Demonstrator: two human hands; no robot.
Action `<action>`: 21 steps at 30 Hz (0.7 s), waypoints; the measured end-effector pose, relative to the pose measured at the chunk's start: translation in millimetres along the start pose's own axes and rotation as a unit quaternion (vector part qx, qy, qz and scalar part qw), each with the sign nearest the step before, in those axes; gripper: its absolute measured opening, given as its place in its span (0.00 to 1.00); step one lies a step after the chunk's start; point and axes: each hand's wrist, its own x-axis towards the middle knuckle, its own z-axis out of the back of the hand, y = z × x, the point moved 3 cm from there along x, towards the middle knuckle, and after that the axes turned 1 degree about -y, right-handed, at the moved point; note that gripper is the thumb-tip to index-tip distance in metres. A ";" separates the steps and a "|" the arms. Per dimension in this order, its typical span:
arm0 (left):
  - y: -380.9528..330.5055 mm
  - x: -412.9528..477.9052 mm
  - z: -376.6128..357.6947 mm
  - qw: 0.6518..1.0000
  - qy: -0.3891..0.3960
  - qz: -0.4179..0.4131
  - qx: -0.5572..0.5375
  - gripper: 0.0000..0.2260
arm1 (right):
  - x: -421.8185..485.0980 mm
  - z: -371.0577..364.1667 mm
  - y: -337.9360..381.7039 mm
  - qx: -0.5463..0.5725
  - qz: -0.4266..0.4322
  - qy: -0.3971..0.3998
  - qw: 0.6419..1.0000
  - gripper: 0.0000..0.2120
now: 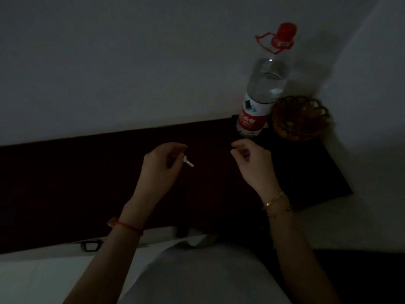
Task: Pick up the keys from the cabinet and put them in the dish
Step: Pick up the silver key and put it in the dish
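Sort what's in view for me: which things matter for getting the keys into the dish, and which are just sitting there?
Part of the job:
- keys, pinched in the left hand
- dish, scalloped rim, at the cabinet's far right corner
- right hand, loosely curled, holding nothing visible

Just lying about:
- water bottle, red cap, upright beside the dish

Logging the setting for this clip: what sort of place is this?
Probably a dim room in a home: a dark cabinet top against a plain white wall, holding a water bottle and a small amber dish.
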 end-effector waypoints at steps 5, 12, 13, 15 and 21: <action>44.2 -8.6 43.8 0.999 0.002 0.014 0.048 0.10 | -9.6 -56.6 30.3 -0.018 0.004 0.022 1.000 0.09; 85.4 -12.1 85.4 0.999 0.010 -0.001 0.047 0.10 | -0.6 -111.0 61.9 -0.084 0.021 0.038 0.996 0.10; 90.2 -12.6 89.3 0.999 0.012 0.000 0.047 0.10 | 1.6 -116.9 64.9 -0.097 0.024 0.039 0.994 0.10; 97.7 -14.2 95.4 0.999 0.015 -0.002 0.049 0.10 | 5.7 -128.8 68.9 -0.130 0.029 0.044 0.990 0.10; 112.5 -16.7 103.1 0.998 0.031 -0.004 0.052 0.11 | 13.4 -163.4 68.8 -0.228 0.038 0.077 0.970 0.09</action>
